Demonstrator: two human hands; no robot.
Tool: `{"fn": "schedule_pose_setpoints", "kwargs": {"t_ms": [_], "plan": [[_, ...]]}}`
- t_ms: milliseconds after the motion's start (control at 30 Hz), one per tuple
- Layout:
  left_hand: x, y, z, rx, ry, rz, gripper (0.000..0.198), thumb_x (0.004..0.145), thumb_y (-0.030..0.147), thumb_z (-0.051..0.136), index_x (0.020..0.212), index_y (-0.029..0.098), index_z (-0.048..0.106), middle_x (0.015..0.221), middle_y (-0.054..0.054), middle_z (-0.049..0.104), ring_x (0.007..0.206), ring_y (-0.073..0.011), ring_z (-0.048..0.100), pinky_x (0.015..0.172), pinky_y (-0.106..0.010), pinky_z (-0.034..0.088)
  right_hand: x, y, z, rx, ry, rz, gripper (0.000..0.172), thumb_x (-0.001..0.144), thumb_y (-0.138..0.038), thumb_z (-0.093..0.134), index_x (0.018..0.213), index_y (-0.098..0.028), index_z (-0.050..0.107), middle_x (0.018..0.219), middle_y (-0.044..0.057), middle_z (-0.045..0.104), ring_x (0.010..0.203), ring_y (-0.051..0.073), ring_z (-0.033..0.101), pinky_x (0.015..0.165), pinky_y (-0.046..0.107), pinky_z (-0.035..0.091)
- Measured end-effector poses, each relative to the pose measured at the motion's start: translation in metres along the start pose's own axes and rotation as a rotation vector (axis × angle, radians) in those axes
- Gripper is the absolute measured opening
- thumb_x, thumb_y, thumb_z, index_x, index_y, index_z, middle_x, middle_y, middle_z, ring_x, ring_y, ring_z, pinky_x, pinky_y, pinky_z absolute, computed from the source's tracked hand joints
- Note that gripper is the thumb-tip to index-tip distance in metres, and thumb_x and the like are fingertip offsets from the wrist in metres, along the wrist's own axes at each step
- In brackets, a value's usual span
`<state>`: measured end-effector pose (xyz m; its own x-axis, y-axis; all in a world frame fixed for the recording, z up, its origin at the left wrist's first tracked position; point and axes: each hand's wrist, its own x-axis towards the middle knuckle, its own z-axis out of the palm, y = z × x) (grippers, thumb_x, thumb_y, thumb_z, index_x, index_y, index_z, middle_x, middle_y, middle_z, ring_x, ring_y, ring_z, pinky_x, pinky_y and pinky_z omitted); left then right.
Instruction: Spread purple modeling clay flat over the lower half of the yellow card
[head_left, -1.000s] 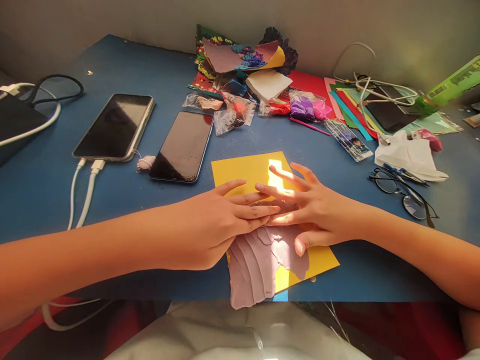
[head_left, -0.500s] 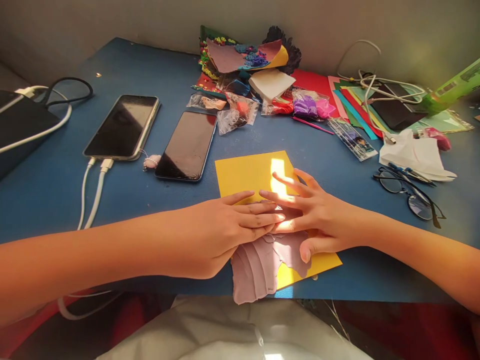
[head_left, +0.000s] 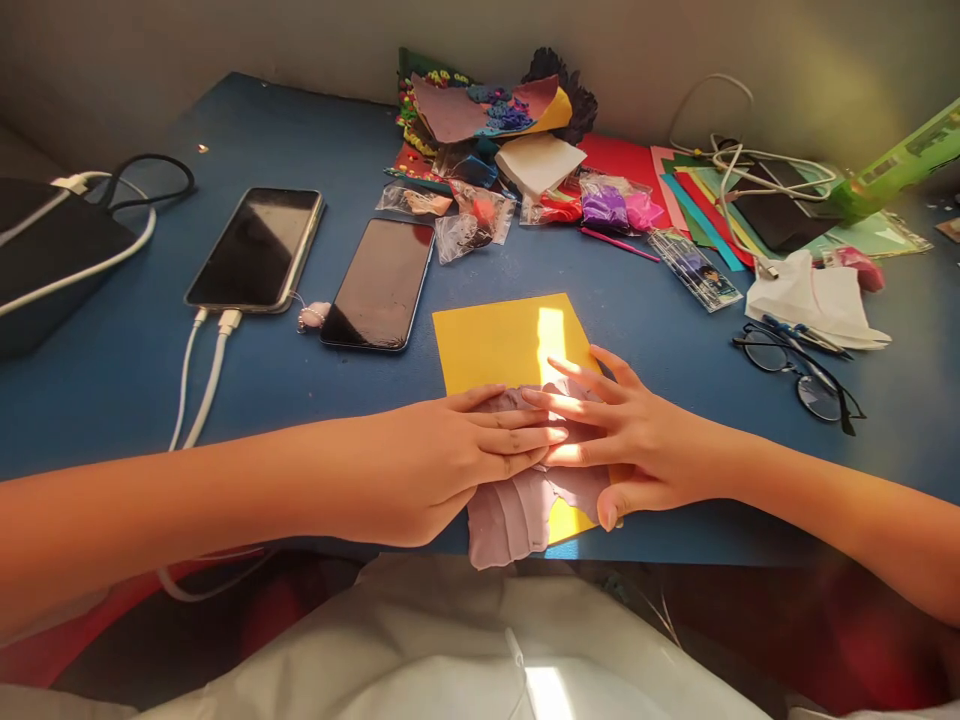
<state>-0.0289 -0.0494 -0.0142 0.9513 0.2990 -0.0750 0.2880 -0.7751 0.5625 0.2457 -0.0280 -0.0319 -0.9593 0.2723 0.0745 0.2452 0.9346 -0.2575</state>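
Note:
A sheet of yellow paper [head_left: 495, 340] lies on the blue table in front of me, crossed by a bright strip of sunlight. Flattened mauve modelling clay [head_left: 510, 520] covers its lower part and hangs past the paper's lower left edge in overlapping strips. My left hand [head_left: 480, 445] lies flat on the clay, fingers stretched out to the right. From the other side my right hand [head_left: 630, 435] rests with spread fingers on the clay and paper, its thumb near the lower right edge. The fingertips of both hands meet or overlap, hiding the clay's middle.
Two phones [head_left: 259, 250] [head_left: 382, 285] lie to the left, one with white cables. Behind are small bags of coloured clay [head_left: 604, 205] and clay-decorated cards [head_left: 465, 110]. Eyeglasses [head_left: 802, 375], white crumpled paper [head_left: 817, 300] and coloured sheets [head_left: 705, 215] sit to the right.
The yellow paper and clay have shifted slightly away from the table's front edge. Both hands keep nearly the same flat pose on the clay. The view has moved a little.

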Motion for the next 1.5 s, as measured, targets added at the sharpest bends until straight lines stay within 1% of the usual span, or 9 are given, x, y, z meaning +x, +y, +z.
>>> {"fn": "schedule_pose_setpoints", "kwargs": {"t_ms": [133, 500, 600, 700, 800, 1033, 1100, 1267, 1500], "plan": [[-0.003, 0.009, 0.005, -0.011, 0.063, -0.052, 0.057, 0.091, 0.012, 0.039, 0.147, 0.018, 0.043, 0.151, -0.004, 0.043, 0.144, -0.0173, 0.034, 0.125, -0.038, 0.005, -0.002, -0.006, 0.000, -0.017, -0.003, -0.010, 0.055, 0.091, -0.066, 0.043, 0.129, -0.031, 0.062, 0.151, 0.008, 0.044, 0.151, 0.030, 0.011, 0.117, 0.060, 0.005], [-0.001, 0.042, 0.009, 0.053, -0.052, -0.108, 0.052, 0.093, 0.011, 0.036, 0.144, 0.014, 0.045, 0.151, -0.003, 0.041, 0.146, -0.0153, 0.030, 0.125, -0.037, 0.002, -0.016, -0.036, 0.003, -0.039, 0.036, -0.026, 0.059, 0.092, -0.068, 0.039, 0.131, -0.030, 0.060, 0.152, 0.008, 0.043, 0.150, 0.029, 0.015, 0.118, 0.058, 0.000], [-0.006, 0.047, 0.023, 0.142, 0.056, -0.107, 0.049, 0.094, 0.012, 0.035, 0.141, 0.016, 0.049, 0.150, -0.003, 0.044, 0.146, -0.0169, 0.030, 0.125, -0.039, 0.005, -0.018, -0.042, -0.003, -0.039, 0.062, -0.034, 0.062, 0.093, -0.069, 0.035, 0.133, -0.028, 0.059, 0.155, 0.007, 0.039, 0.152, 0.028, 0.008, 0.118, 0.058, -0.004], [-0.013, 0.052, 0.045, 0.266, 0.258, -0.201, 0.051, 0.097, 0.021, 0.037, 0.146, 0.010, 0.043, 0.156, -0.009, 0.034, 0.148, -0.0241, 0.023, 0.124, -0.044, 0.011, -0.020, -0.043, -0.015, 0.012, 0.107, -0.002, 0.065, 0.094, -0.069, 0.027, 0.135, -0.030, 0.056, 0.158, 0.006, 0.032, 0.152, 0.027, 0.009, 0.120, 0.054, 0.004], [-0.019, 0.054, 0.055, 0.296, 0.284, -0.283, 0.059, 0.100, 0.038, 0.037, 0.149, 0.005, 0.034, 0.157, -0.015, 0.028, 0.148, -0.0284, 0.022, 0.123, -0.045, 0.018, -0.019, -0.036, -0.024, -0.016, 0.152, 0.098, 0.062, 0.098, -0.064, 0.021, 0.142, -0.031, 0.049, 0.160, 0.005, 0.028, 0.151, 0.026, 0.012, 0.118, 0.055, 0.012], [-0.025, 0.031, 0.009, 0.023, 0.044, -0.144, 0.046, 0.102, 0.023, 0.032, 0.146, 0.015, 0.042, 0.153, -0.005, 0.041, 0.146, -0.0169, 0.029, 0.124, -0.039, 0.014, 0.008, -0.009, -0.023, -0.206, 0.000, 0.226, 0.052, 0.099, -0.048, 0.035, 0.149, -0.033, 0.036, 0.160, 0.007, 0.027, 0.150, 0.035, 0.015, 0.111, 0.069, 0.014], [-0.028, 0.024, -0.002, -0.010, 0.095, -0.118, 0.045, 0.101, 0.021, 0.033, 0.144, 0.018, 0.046, 0.151, -0.003, 0.044, 0.145, -0.0159, 0.033, 0.124, -0.036, 0.019, 0.017, -0.005, -0.020, -0.221, -0.031, 0.220, 0.053, 0.099, -0.046, 0.038, 0.149, -0.032, 0.036, 0.160, 0.008, 0.026, 0.149, 0.037, 0.015, 0.110, 0.072, 0.013], [-0.022, 0.002, -0.016, 0.086, 0.462, -0.159, 0.046, 0.100, 0.021, 0.030, 0.142, 0.018, 0.049, 0.151, -0.005, 0.046, 0.142, -0.0180, 0.038, 0.119, -0.034, 0.033, 0.035, 0.000, -0.017, -0.231, -0.061, 0.207, 0.057, 0.096, -0.046, 0.043, 0.150, -0.030, 0.034, 0.162, 0.009, 0.017, 0.149, 0.040, 0.011, 0.106, 0.076, 0.014], [-0.004, -0.024, -0.015, 0.233, 0.326, -0.174, 0.049, 0.096, 0.010, 0.025, 0.136, 0.009, 0.053, 0.154, -0.012, 0.039, 0.147, -0.0225, 0.028, 0.121, -0.043, 0.027, 0.042, 0.008, -0.014, -0.193, -0.106, 0.192, 0.060, 0.095, -0.044, 0.048, 0.150, -0.026, 0.035, 0.162, 0.012, 0.015, 0.148, 0.044, 0.008, 0.105, 0.079, 0.013]]}}
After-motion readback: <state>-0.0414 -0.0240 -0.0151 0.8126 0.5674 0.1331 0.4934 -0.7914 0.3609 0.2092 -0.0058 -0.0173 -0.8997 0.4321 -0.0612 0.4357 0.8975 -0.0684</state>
